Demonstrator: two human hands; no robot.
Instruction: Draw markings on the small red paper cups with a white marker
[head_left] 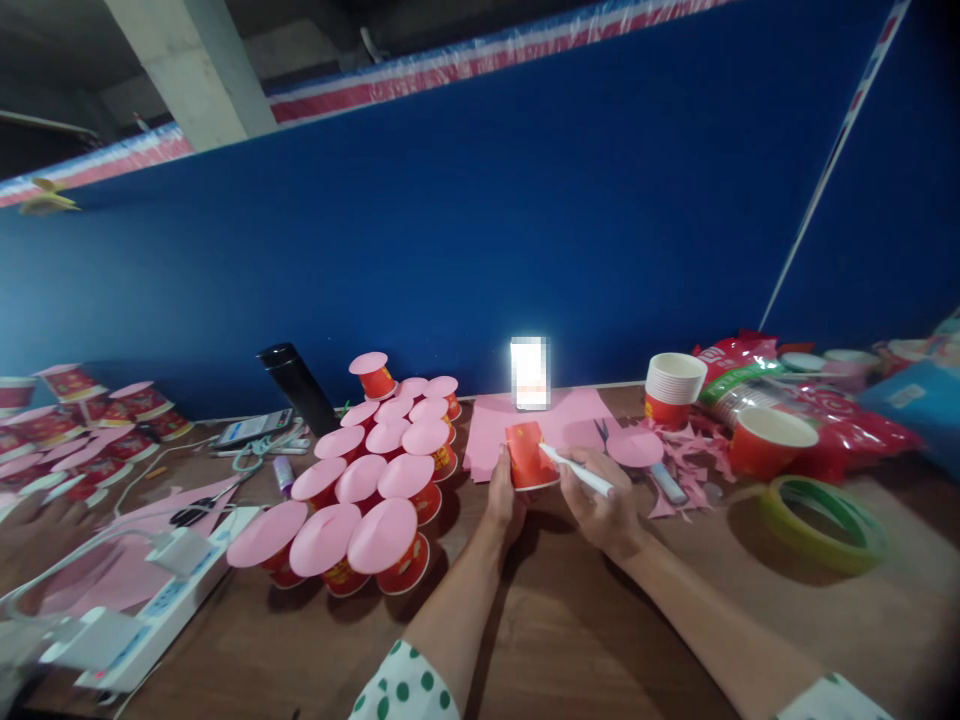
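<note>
A red paper cup (529, 456) is gripped in my left hand (505, 498), its wide rim toward me and low. My right hand (604, 505) pinches a white pen (581, 472), whose tip is at the right side of the cup. Behind the cup lie pink paper sheets (487, 430), with a bright phone screen (530, 373) standing at their back. Just right of the pen are a pink paper disc (634, 447), pink scraps (701, 460) and a small stick-like tube (668, 484). Left of my hands stand several upturned red cups topped with pink discs (382, 535).
At right are stacked paper cups (675, 385), a single cup (772, 440), yellow-green tape (825, 525) and red plastic packages (855, 415). A black bottle (300, 390), a power strip (169, 600) with cables and scissors (191, 512) lie left. A blue partition (450, 230) rises behind.
</note>
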